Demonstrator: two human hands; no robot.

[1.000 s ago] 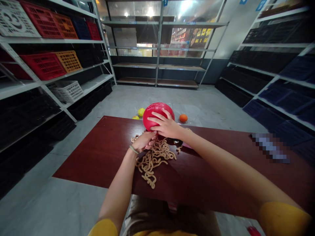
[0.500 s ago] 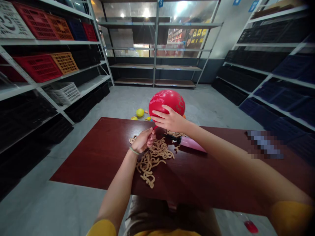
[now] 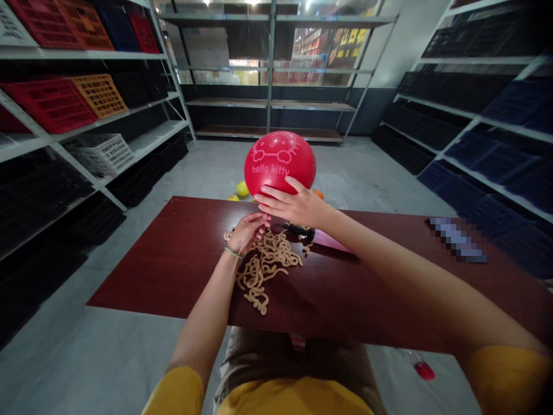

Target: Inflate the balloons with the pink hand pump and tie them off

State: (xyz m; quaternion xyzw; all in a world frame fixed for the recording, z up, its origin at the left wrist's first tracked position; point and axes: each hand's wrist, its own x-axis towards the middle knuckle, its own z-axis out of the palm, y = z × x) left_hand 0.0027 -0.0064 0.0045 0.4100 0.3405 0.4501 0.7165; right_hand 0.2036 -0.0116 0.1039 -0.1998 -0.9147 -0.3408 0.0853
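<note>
A red inflated balloon (image 3: 280,158) with "hello kitty" print is held up over the far edge of the table. My left hand (image 3: 251,231) is closed in a pinch on the balloon's neck, underneath it. Against the lower near side of the balloon lies my right hand (image 3: 298,204), its fingers spread and stretched out. Below my hands is a pile of tan, squiggly long balloons (image 3: 270,253), uninflated. A pink hand pump (image 3: 330,241) with a black end lies partly behind my right forearm.
The dark red table (image 3: 142,259) spans the front. A blurred-out object (image 3: 458,239) lies on its right. Yellow balloons (image 3: 242,188) and an orange one (image 3: 318,194) are on the floor beyond. Shelves with crates (image 3: 101,95) stand left, with more racks behind and right.
The balloon has turned, so its face print now shows towards me, and it sits slightly further left. Both hands stay on it. The whole view has tilted down a little.
</note>
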